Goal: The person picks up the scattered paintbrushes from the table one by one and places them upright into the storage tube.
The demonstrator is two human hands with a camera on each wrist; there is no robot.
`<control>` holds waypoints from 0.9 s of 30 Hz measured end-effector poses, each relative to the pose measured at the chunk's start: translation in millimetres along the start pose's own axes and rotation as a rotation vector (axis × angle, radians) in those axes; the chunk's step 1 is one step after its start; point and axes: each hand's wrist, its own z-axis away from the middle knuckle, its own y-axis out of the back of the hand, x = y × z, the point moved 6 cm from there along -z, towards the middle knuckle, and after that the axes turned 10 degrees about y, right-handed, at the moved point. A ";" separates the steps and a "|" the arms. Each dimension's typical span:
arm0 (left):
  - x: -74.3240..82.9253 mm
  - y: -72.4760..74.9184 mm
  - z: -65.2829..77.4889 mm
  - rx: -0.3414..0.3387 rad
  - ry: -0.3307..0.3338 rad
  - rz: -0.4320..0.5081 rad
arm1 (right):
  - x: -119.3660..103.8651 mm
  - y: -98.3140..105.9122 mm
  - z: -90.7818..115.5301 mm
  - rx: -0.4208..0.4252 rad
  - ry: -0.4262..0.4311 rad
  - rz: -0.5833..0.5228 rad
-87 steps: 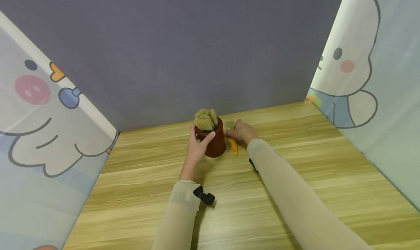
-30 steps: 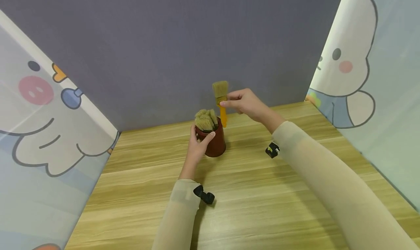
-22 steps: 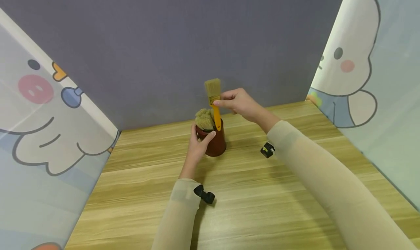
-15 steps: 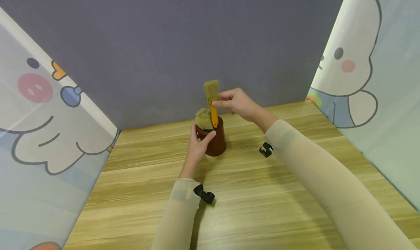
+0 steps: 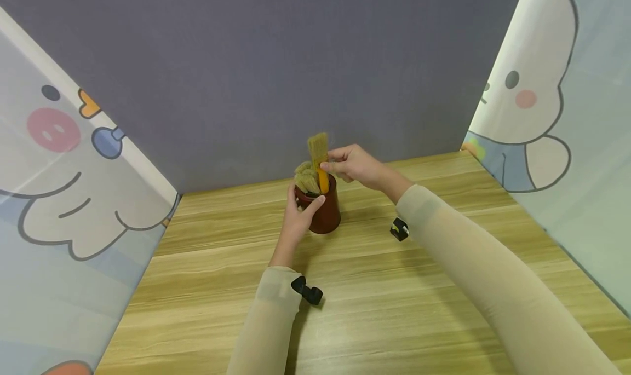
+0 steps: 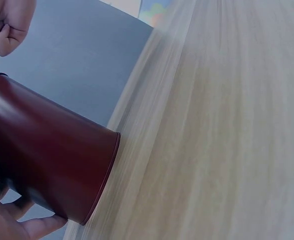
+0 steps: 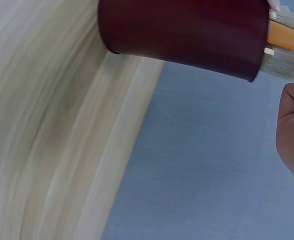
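A dark red round cup (image 5: 327, 217) stands on the table near the back wall. Several paintbrushes (image 5: 306, 180) fill its left part, bristles up. My left hand (image 5: 297, 220) grips the cup's near left side, thumb at the rim; its fingers (image 6: 39, 226) curl against the wall of the cup in the left wrist view. Between thumb and fingers, my right hand (image 5: 362, 168) pinches a flat paintbrush (image 5: 318, 146) near its ferrule. That brush is nearly upright with bristles up. The lower end of its orange handle (image 7: 286, 37) is at the cup's mouth; its tip is hidden.
The wood-grain table (image 5: 222, 276) reaches back to a dark grey wall (image 5: 296, 79). Panels with cartoon animals stand at the left (image 5: 54, 189) and right (image 5: 537, 161). Both wrists wear black camera mounts.
My right hand has lifted the paintbrush from beside the cup, carried it left over the mouth, and lowered it so its handle enters the opening. My left hand has stayed on the cup.
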 end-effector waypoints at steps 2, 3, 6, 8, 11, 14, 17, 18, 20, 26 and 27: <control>0.2 -0.3 -0.6 -0.003 -0.001 -0.002 | 3.9 -1.3 0.8 -0.004 -0.016 0.001; 0.0 -0.4 -0.9 -0.003 0.002 -0.003 | 5.7 -2.1 1.3 -0.007 -0.019 0.001; -0.1 -0.7 -1.5 -0.006 0.000 0.003 | 12.0 -4.4 2.3 -0.008 -0.033 -0.011; -0.1 -0.6 -1.4 -0.005 -0.002 0.008 | 17.7 -7.1 2.7 -0.026 -0.046 -0.006; -0.5 -0.7 -0.6 -0.003 -0.006 0.010 | 26.7 -11.2 3.2 -0.059 -0.062 0.013; 0.2 -2.2 0.4 -0.014 -0.007 0.004 | 28.3 -10.8 3.8 -0.050 -0.062 0.035; 1.0 -3.1 0.9 -0.018 0.003 0.002 | 19.3 -5.8 1.7 -0.006 -0.019 0.046; 1.2 -3.1 0.9 -0.018 0.004 0.002 | 14.7 -3.8 0.5 0.006 0.004 0.051; 1.2 -2.4 0.7 -0.014 0.010 0.000 | 5.1 -0.4 -1.9 0.022 0.056 0.065; 0.9 -1.3 -1.7 -0.043 0.020 0.001 | -17.0 4.6 -2.9 0.067 0.165 0.182; 0.6 -1.2 -2.2 -0.045 0.019 0.004 | -18.4 4.0 -2.8 0.069 0.165 0.206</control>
